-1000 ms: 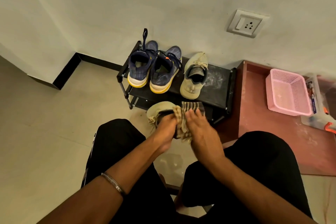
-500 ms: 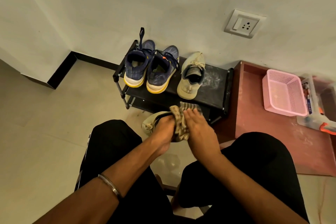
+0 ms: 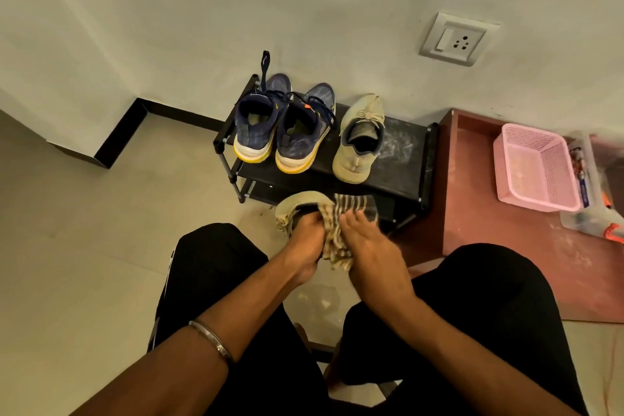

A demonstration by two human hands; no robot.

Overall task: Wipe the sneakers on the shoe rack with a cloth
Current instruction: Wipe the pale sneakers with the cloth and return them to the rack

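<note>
A person sits with black trousers (image 3: 216,267) on, and both hands are out in front, just near the low black shoe rack (image 3: 405,165). The left hand (image 3: 304,246) has its fingers tucked into the opening of a tan sneaker (image 3: 297,201) and holds it up off the floor, close to the near edge of the rack. The right hand (image 3: 368,246) rests on a striped cloth (image 3: 337,233), with its fingers spread fairly straight and pressing the cloth against the right side of that sneaker. Part of the cloth hangs down between the two hands. A thin metal bangle (image 3: 211,341) sits on the left wrist. On top of the rack stand three more shoes, heels toward the person. Two dark blue sneakers with yellow soles, one on the left (image 3: 255,125) and one beside it (image 3: 302,135), touch each other. The other tan sneaker (image 3: 359,142) stands just to their right, a little apart. The rack top to the right of it looks dusty white. Farther right, on a reddish brown platform (image 3: 472,246), sits a pink basket (image 3: 537,169). A wall socket (image 3: 454,39) is on the far wall above.
</note>
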